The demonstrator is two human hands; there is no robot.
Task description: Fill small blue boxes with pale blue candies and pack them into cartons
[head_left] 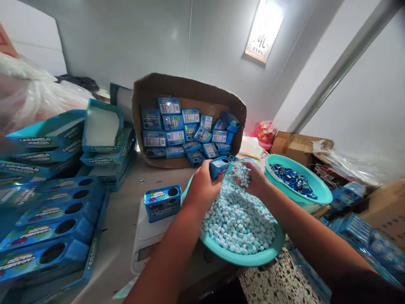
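My left hand (202,185) is closed around a small blue candy tin (219,167) with a round hole in its top, held over the far left of a turquoise basin (243,259). Pale blue and white candies (240,219) fill that basin. Just right of the tin, my right hand (253,179) is cupped around a heap of the same candies (242,175). Another blue tin (163,203), also with a round hole on top, stands upright on a white kitchen scale (141,236) left of the basin.
A cardboard box (190,90) of blue tins lies tipped toward me at the back. On the left, a tray of tins (63,228) sits before stacked display trays (47,139). A second turquoise basin (322,195) with shiny blue pieces stands on the right, near cardboard cartons (291,145).
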